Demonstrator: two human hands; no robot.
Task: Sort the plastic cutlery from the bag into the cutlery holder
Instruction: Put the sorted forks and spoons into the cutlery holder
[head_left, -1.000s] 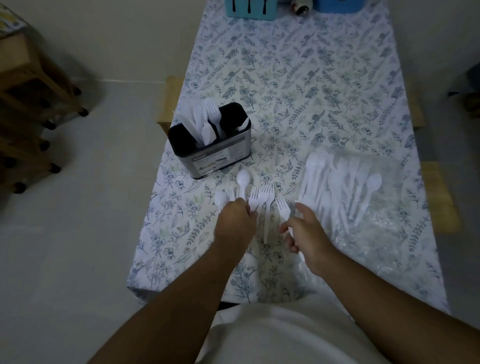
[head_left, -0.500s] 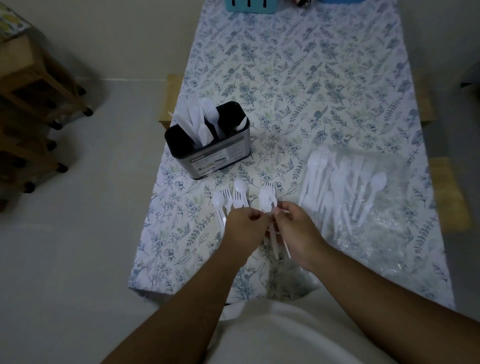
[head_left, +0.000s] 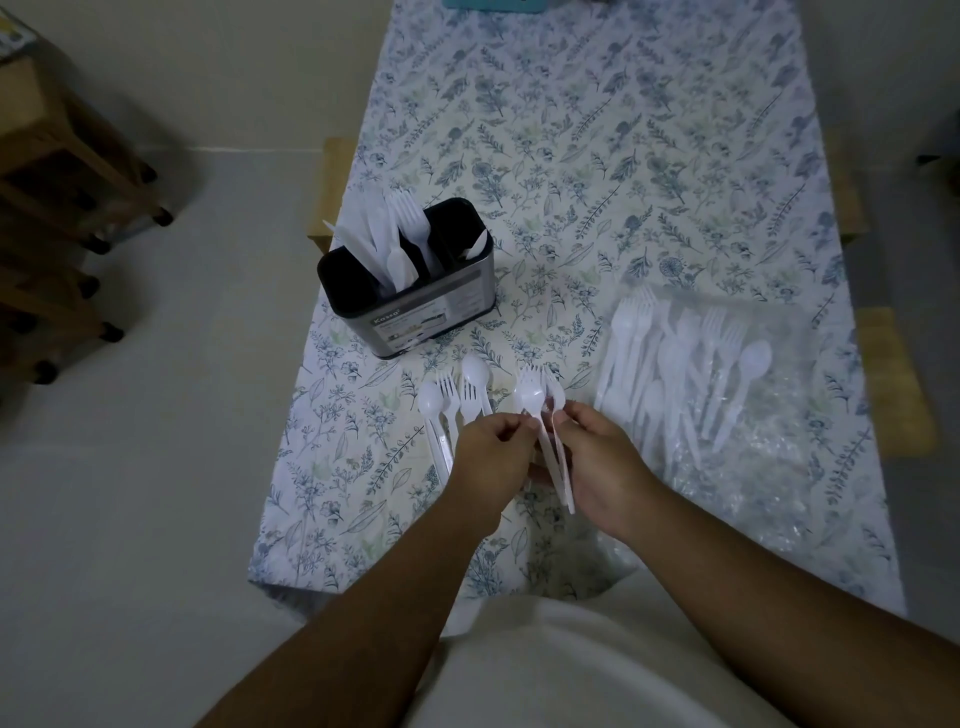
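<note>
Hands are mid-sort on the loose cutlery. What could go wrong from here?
1. Both hands, left hand and right hand, pinch one small bundle of spoons and forks; mixed types could go into the same slot.
2. The cutlery holder sits near the table's left edge; a nudge while inserting might tip it off.
3. The loose pieces beside the left hand could be swept toward that edge.

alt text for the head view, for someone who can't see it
Two hands, left and right, meet over a floral tablecloth, together holding a few white plastic spoons and forks. More cutlery lies loose to their left, a black holder with some pieces stands beyond, and a clear bag of cutlery lies to the right.
</note>
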